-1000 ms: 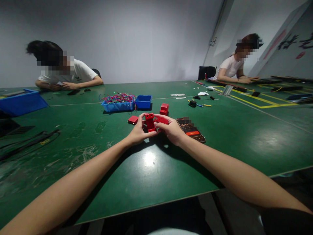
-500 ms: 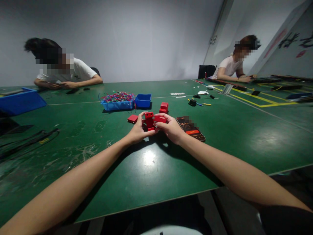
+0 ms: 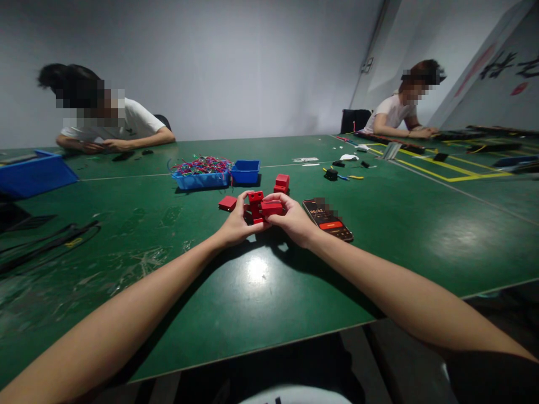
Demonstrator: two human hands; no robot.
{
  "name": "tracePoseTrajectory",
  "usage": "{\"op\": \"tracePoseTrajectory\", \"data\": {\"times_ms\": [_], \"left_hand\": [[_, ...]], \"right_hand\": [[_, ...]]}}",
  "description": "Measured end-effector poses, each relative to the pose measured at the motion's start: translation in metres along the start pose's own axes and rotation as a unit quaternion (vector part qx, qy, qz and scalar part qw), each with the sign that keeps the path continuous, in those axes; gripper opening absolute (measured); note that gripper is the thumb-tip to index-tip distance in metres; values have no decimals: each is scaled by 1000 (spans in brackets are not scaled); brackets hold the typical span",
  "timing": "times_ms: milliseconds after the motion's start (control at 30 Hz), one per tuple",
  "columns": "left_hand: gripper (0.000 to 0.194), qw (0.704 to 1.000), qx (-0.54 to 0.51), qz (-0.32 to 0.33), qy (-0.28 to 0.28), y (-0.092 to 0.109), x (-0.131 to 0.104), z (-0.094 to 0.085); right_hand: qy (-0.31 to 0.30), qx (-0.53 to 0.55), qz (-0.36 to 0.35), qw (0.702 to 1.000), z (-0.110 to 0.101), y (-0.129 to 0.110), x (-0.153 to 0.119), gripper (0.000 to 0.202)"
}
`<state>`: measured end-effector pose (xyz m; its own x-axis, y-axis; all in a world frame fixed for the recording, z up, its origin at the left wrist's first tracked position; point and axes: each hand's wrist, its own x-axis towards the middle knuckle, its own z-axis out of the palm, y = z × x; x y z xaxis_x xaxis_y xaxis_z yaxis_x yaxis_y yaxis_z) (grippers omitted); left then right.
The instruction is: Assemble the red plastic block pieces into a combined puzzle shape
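My left hand (image 3: 234, 225) grips a red block-shaped piece with two dark round holes at its top (image 3: 255, 197), held upright over the table. My right hand (image 3: 293, 220) pinches a smaller red block (image 3: 272, 209), which overlaps the right side of the holed piece; whether they touch, I cannot tell. Behind my right hand stands another red piece (image 3: 282, 183) with a stepped shape. Left of my left hand lies a flat red block (image 3: 228, 203). A phone (image 3: 327, 220) showing a timer lies right of my right hand.
A blue tray heaped with coloured wires (image 3: 202, 178) stands beyond my hands, beside a small blue bin (image 3: 246, 172). Pliers (image 3: 355, 178) and a black item (image 3: 330, 174) lie farther right. At far left are a large blue bin (image 3: 37, 174) and black cables (image 3: 50, 244). Two people sit opposite.
My right hand has turned the small red block and brought it leftward, so it now covers part of the holed piece. My left hand keeps its grip. The view has shifted slightly.
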<state>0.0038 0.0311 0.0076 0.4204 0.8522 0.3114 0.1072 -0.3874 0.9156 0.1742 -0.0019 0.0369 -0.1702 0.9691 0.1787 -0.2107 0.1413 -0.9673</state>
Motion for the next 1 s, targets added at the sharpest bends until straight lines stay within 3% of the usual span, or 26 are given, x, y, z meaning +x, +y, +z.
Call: {"op": "tracePoseTrajectory", "data": {"times_ms": [333, 1000], "left_hand": [[91, 1000, 17, 20, -11, -2, 0, 0], [90, 999, 34, 21, -10, 2, -1, 1]], "right_hand": [[-7, -48, -6, 999, 1, 0, 0, 28], [-6, -120, -73, 990, -2, 4, 0, 32]]}}
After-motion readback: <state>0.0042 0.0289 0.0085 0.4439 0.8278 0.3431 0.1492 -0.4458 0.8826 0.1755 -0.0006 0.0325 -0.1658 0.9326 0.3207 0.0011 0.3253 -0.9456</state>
